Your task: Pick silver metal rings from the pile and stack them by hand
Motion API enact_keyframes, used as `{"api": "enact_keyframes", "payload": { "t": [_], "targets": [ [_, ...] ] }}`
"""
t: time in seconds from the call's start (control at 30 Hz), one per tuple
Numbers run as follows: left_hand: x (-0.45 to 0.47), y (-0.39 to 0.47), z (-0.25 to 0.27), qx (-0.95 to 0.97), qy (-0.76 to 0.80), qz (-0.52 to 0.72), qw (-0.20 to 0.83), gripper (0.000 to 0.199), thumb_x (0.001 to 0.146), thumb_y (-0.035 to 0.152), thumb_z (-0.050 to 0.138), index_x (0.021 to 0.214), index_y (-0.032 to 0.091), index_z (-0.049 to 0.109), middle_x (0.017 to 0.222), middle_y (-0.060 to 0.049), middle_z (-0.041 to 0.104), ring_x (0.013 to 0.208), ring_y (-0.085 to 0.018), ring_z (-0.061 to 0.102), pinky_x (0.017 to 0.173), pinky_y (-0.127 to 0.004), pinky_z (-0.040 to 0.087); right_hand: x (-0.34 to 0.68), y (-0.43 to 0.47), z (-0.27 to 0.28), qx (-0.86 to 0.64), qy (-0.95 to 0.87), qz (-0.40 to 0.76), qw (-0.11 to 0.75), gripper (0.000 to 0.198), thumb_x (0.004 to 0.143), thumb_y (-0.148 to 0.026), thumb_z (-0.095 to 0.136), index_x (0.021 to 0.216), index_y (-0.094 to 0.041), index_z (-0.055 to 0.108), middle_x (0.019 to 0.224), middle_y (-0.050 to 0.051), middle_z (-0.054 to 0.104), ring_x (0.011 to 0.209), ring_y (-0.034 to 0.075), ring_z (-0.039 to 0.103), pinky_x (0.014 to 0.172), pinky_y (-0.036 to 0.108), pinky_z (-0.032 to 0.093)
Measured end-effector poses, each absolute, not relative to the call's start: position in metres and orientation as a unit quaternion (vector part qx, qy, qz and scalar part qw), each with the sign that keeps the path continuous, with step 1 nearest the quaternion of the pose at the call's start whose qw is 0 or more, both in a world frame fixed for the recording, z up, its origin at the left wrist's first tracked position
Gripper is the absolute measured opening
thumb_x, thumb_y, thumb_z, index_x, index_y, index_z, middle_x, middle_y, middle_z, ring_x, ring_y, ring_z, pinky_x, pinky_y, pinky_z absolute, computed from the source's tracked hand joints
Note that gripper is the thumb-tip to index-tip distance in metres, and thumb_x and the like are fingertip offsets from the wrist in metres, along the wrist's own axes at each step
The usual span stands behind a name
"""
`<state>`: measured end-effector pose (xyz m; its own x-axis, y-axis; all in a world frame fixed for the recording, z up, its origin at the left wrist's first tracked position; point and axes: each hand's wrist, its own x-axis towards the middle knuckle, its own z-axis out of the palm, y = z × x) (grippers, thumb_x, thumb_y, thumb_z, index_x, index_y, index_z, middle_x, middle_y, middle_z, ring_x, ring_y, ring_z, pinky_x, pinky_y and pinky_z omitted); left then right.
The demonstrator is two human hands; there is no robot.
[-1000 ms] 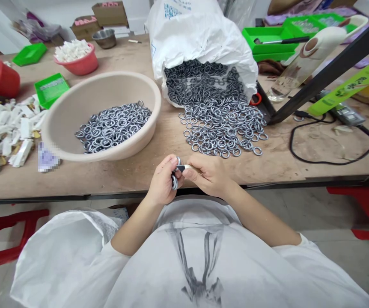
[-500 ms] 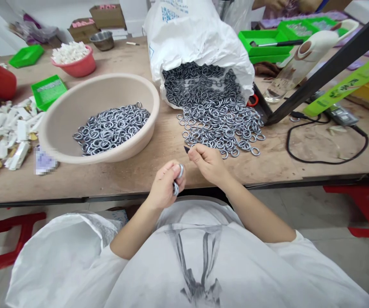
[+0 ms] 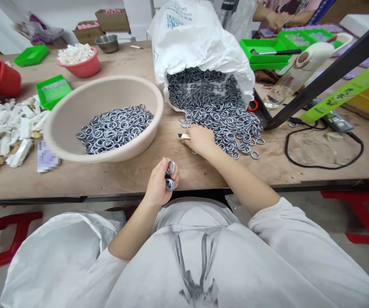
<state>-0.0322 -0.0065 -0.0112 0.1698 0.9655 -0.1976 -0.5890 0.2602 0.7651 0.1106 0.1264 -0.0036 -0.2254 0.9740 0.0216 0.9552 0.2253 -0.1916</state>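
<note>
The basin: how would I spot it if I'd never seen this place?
On the wooden table, find the big white bag spilling grey rings. Just to its left sits the basin, holding more such rings. It is beige, and much larger than the red bowl behind it.

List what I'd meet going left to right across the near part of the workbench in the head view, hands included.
White pieces → beige basin → left hand holding grey rings → right hand gripping a small flat piece → black cable.
</note>
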Motion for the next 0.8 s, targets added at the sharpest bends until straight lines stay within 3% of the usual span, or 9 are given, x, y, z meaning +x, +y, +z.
{"api": "enact_keyframes", "payload": {
  "t": [0.07, 0.13, 0.27, 0.37, 0.57, 0.7, 0.8],
  "targets": [
    [-0.035, -0.004, -0.012, 0.257, 0.353, 0.554, 0.709, 0.052, 0.074, 0.055, 0.075, 0.064, 0.017, 0.040, 0.057, 0.006, 0.045, 0.039, -0.003, 0.034, 0.035, -0.015, 0.022, 0.108, 0.130, -0.007, -0.617, -0.784, 0.054, 0.035, 0.028, 0.094, -0.029, 0.053, 0.108, -0.012, 0.071, 0.117, 0.020, 0.068, 0.105, 0.031, 0.066, 0.085, 0.038, 0.047],
    [-0.038, -0.001, -0.012, 0.238, 0.352, 0.558, 0.713, 0.048, 0.072, 0.044, 0.078, 0.064, 0.017, 0.039, 0.060, 0.006, 0.050, 0.039, -0.003, 0.036, 0.035, -0.015, 0.022, 0.108, 0.129, -0.008, -0.609, -0.789, 0.057, 0.056, 0.029, 0.096, -0.024, 0.049, 0.112, -0.011, 0.069, 0.118, 0.021, 0.068, 0.104, 0.031, 0.066, 0.084, 0.038, 0.047],
    [-0.043, 0.006, -0.016, 0.161, 0.322, 0.540, 0.761, 0.026, 0.075, 0.025, 0.069, 0.072, 0.018, 0.044, 0.066, 0.005, 0.055, 0.039, -0.003, 0.036, 0.035, -0.014, 0.023, 0.115, 0.117, -0.005, -0.577, -0.799, 0.094, 0.140, 0.031, 0.097, -0.029, 0.050, 0.120, -0.015, 0.064, 0.119, 0.016, 0.068, 0.104, 0.030, 0.064, 0.084, 0.038, 0.045],
    [-0.043, 0.013, -0.019, 0.075, 0.312, 0.521, 0.791, 0.010, 0.084, 0.023, 0.057, 0.080, 0.018, 0.050, 0.065, 0.005, 0.053, 0.038, -0.003, 0.035, 0.035, -0.013, 0.021, 0.116, 0.105, -0.002, -0.575, -0.798, 0.098, 0.150, 0.028, 0.098, -0.031, 0.049, 0.113, -0.017, 0.067, 0.116, 0.014, 0.067, 0.103, 0.029, 0.063, 0.082, 0.036, 0.044],
    [-0.048, 0.022, -0.020, 0.000, 0.315, 0.553, 0.772, 0.020, 0.093, 0.029, 0.048, 0.078, 0.017, 0.053, 0.067, 0.002, 0.054, 0.043, -0.005, 0.040, 0.035, -0.013, 0.023, 0.100, 0.093, -0.008, -0.529, -0.830, 0.117, 0.128, 0.032, 0.095, -0.045, 0.055, 0.112, -0.022, 0.071, 0.113, 0.010, 0.065, 0.096, 0.025, 0.063, 0.075, 0.033, 0.042],
    [-0.059, 0.021, -0.017, -0.004, 0.316, 0.562, 0.764, 0.022, 0.094, 0.025, 0.046, 0.076, 0.016, 0.053, 0.064, 0.003, 0.050, 0.043, -0.004, 0.036, 0.035, -0.013, 0.023, 0.093, 0.094, -0.011, -0.502, -0.842, 0.146, 0.131, 0.030, 0.096, -0.043, 0.053, 0.106, -0.023, 0.073, 0.106, 0.008, 0.066, 0.093, 0.023, 0.062, 0.073, 0.031, 0.040],
    [-0.069, 0.014, -0.010, -0.018, 0.302, 0.573, 0.762, 0.022, 0.093, 0.028, 0.046, 0.079, 0.015, 0.056, 0.070, 0.000, 0.054, 0.048, -0.005, 0.042, 0.037, -0.013, 0.030, 0.094, 0.094, -0.011, -0.499, -0.842, 0.153, 0.133, 0.030, 0.096, -0.042, 0.053, 0.102, -0.022, 0.074, 0.102, 0.008, 0.067, 0.092, 0.022, 0.062, 0.072, 0.031, 0.038]
  ]
}}
